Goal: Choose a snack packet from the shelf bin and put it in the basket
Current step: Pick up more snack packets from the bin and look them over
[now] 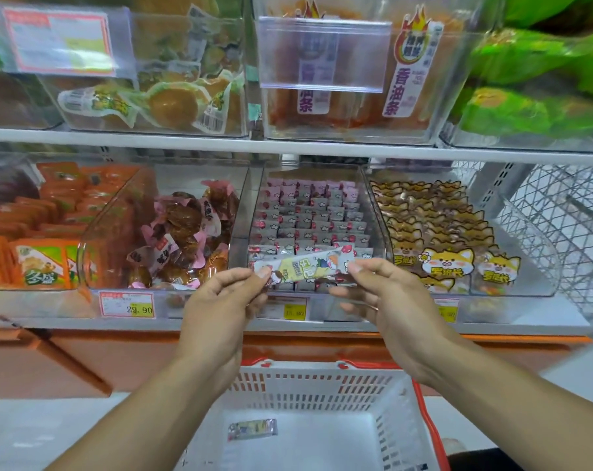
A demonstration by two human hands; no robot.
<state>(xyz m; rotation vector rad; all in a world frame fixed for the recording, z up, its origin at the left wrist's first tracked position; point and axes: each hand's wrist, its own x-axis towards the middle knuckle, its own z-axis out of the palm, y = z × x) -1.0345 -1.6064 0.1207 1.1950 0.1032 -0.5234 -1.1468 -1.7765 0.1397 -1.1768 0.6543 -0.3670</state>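
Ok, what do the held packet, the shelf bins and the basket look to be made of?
Snack packet: thin glossy printed film, probably plastic, pinched at its ends by left hand and right hand. Shelf bin: clear rigid plastic, contents show through. Basket: white moulded plastic, slotted walls, red rim.

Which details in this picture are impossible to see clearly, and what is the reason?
- Head view: print on the snack packet is too small, and its ends sit under the grip of the left hand and right hand.
- Small packet in the basket: blurred.
- Upper-left price label: blurred.
- Basket's near side: cut off by the bottom edge.
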